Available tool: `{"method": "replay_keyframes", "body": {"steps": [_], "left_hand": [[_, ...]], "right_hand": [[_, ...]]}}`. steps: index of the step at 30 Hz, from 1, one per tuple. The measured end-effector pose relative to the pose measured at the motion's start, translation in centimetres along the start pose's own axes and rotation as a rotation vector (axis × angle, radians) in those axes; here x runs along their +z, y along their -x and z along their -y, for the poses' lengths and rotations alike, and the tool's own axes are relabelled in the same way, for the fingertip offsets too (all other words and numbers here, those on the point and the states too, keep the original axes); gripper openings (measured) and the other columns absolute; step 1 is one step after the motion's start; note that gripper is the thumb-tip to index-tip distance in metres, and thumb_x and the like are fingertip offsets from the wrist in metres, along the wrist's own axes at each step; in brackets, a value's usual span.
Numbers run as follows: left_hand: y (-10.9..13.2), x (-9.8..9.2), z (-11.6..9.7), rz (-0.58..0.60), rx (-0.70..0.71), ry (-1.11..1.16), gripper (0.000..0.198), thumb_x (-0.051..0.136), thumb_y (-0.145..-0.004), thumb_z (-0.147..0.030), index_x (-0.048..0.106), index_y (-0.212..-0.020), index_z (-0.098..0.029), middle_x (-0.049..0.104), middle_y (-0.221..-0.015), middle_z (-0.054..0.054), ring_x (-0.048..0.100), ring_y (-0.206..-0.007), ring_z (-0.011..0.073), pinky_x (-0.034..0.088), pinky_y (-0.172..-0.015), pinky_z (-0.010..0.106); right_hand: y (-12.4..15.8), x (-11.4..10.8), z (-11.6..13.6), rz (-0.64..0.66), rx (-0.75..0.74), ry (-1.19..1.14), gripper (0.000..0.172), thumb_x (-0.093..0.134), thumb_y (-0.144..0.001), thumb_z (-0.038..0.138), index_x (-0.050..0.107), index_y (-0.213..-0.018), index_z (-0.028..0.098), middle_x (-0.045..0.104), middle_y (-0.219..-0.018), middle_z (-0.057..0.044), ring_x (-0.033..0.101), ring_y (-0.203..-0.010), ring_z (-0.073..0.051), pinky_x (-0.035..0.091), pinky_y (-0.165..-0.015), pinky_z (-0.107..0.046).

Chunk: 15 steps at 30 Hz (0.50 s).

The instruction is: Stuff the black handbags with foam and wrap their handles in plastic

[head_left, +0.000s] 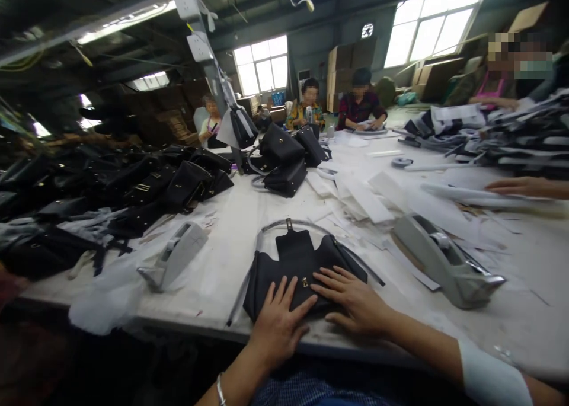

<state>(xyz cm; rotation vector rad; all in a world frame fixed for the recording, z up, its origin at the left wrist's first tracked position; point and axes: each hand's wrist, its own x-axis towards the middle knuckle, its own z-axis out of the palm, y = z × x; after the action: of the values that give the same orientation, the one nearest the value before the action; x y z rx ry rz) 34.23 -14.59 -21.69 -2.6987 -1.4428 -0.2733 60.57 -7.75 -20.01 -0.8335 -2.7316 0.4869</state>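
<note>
A black handbag (pixel 296 249) lies flat on the table in front of me, its flap tab folded away from me and a small gold clasp (pixel 304 282) on its front. A grey-wrapped handle arcs behind it. My left hand (pixel 281 317) rests on the bag's lower left, fingers stretched and spread. On the lower right of the same bag lies my right hand (pixel 355 302), flat with its fingers apart. Both palms press on the leather around the clasp, and neither hand grips anything.
Grey tape dispensers stand left (pixel 178 255) and right (pixel 444 264) of the bag. Black handbags (pixel 284 157) sit ahead, with a large heap (pixel 169 181) on the left. White paper sheets (pixel 360 198) lie beyond. A co-worker's hand (pixel 524 186) reaches in at right; several people work farther back.
</note>
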Motion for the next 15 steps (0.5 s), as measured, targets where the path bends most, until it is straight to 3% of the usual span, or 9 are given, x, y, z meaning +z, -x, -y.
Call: {"method": "replay_keyframes", "body": {"steps": [3, 7, 9, 11, 15], "left_hand": [[-0.3, 1.4, -0.1, -0.101, 0.017, -0.082, 0.079, 0.067, -0.086, -0.033, 0.025, -0.152, -0.040, 0.025, -0.161, 0.013, 0.031, -0.143, 0.0388, 0.036, -0.108, 0.061], [-0.3, 2.4, 0.6, -0.187, 0.061, -0.179, 0.077, 0.066, -0.085, -0.035, 0.028, -0.152, -0.038, 0.032, -0.158, 0.013, 0.038, -0.140, 0.0377, 0.042, -0.105, 0.055], [-0.4, 2.8, 0.9, -0.219, 0.067, -0.207, 0.075, 0.066, -0.084, -0.039, 0.032, -0.151, -0.038, 0.036, -0.156, 0.012, 0.041, -0.138, 0.0376, 0.043, -0.104, 0.053], [-0.4, 3.5, 1.1, -0.232, 0.065, -0.229, 0.074, 0.067, -0.083, -0.043, 0.035, -0.150, -0.039, 0.042, -0.153, 0.012, 0.043, -0.137, 0.0378, 0.043, -0.103, 0.053], [-0.3, 5.7, 1.6, -0.270, 0.047, -0.277, 0.072, 0.067, -0.085, -0.036, 0.034, -0.147, -0.047, 0.057, -0.141, 0.008, 0.052, -0.130, 0.0340, 0.045, -0.102, 0.052]], "right_hand": [[-0.8, -1.3, 0.4, 0.022, 0.016, -0.077, 0.063, 0.061, -0.087, 0.057, 0.050, -0.143, 0.030, 0.046, -0.150, -0.010, 0.039, -0.141, -0.031, 0.027, -0.117, -0.055], [-2.7, -5.2, -1.5, -0.011, -0.013, -0.220, 0.034, 0.054, -0.096, 0.045, 0.071, -0.119, 0.027, 0.071, -0.121, -0.003, 0.063, -0.118, -0.020, 0.046, -0.105, -0.033], [-3.8, -8.1, -4.3, -0.168, 0.136, -0.132, 0.030, 0.051, -0.098, 0.038, 0.073, -0.114, 0.026, 0.074, -0.114, 0.000, 0.068, -0.108, -0.016, 0.050, -0.098, -0.025], [-4.5, -11.0, -8.0, -0.337, 0.378, 0.077, 0.030, 0.050, -0.098, 0.035, 0.071, -0.117, 0.024, 0.072, -0.119, -0.002, 0.067, -0.110, -0.017, 0.050, -0.098, -0.025], [-5.0, -15.1, -15.7, -0.377, 0.659, 0.258, 0.036, 0.054, -0.093, 0.026, 0.065, -0.126, 0.015, 0.067, -0.126, -0.013, 0.064, -0.115, -0.026, 0.048, -0.101, -0.037]]}}
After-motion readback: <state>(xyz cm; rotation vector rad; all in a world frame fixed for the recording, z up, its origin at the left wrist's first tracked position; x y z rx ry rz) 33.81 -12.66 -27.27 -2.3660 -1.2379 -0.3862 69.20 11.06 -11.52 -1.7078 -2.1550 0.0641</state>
